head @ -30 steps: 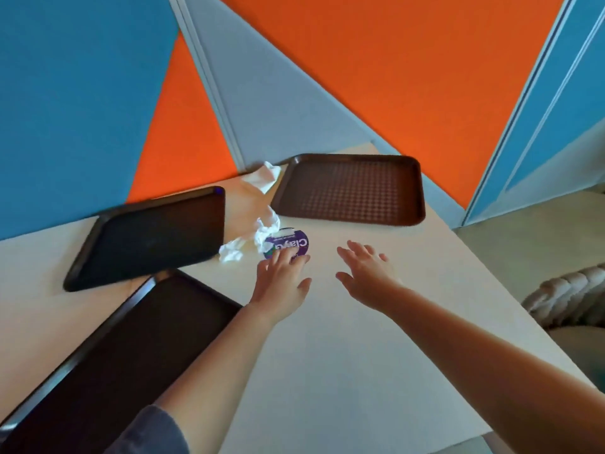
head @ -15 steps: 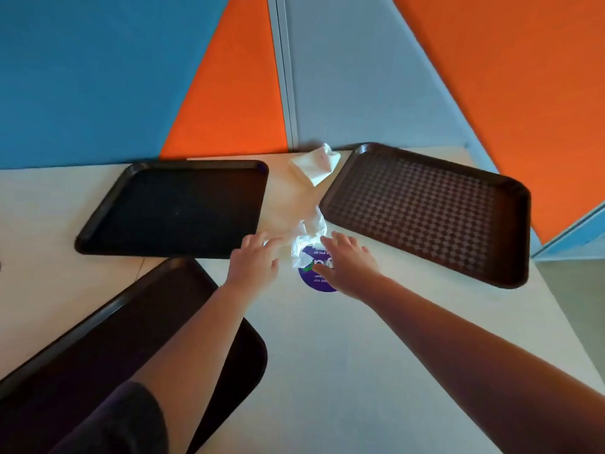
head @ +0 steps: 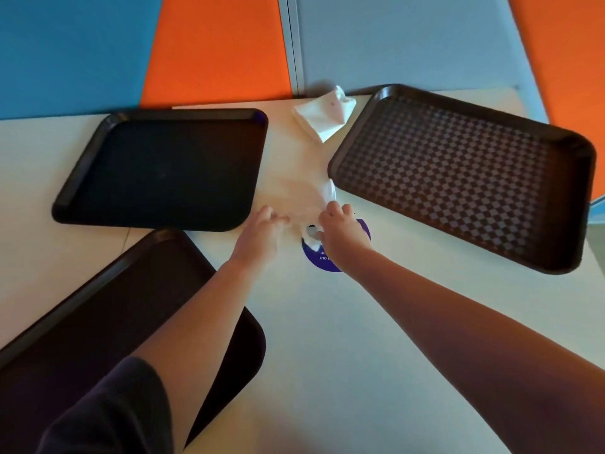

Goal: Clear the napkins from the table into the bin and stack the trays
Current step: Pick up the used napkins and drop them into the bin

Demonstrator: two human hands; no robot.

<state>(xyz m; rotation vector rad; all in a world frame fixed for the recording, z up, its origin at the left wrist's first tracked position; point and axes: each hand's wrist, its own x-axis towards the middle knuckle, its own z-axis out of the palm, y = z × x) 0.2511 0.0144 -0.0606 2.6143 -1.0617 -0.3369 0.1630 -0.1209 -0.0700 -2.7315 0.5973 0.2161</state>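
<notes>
A crumpled white napkin (head: pixel 328 195) lies between the trays, over a round purple sticker (head: pixel 330 262). My right hand (head: pixel 343 232) grips its near end with curled fingers. My left hand (head: pixel 262 235) is just left of it with its fingers bent down onto the table; blur hides whether they hold any paper. A second, folded napkin (head: pixel 324 116) lies by the wall. Three dark brown trays are spread out: one at the far left (head: pixel 163 168), a checker-patterned one on the right (head: pixel 465 178), and one near left (head: pixel 98 322) under my left forearm.
The pale table (head: pixel 343 355) runs up to a wall of blue, orange and grey panels (head: pixel 212 44). The table's right edge lies just past the checkered tray. No bin is in view.
Both hands have moved forward to the crumpled napkin, and my right hand has closed on it. The view has swung left and downward.
</notes>
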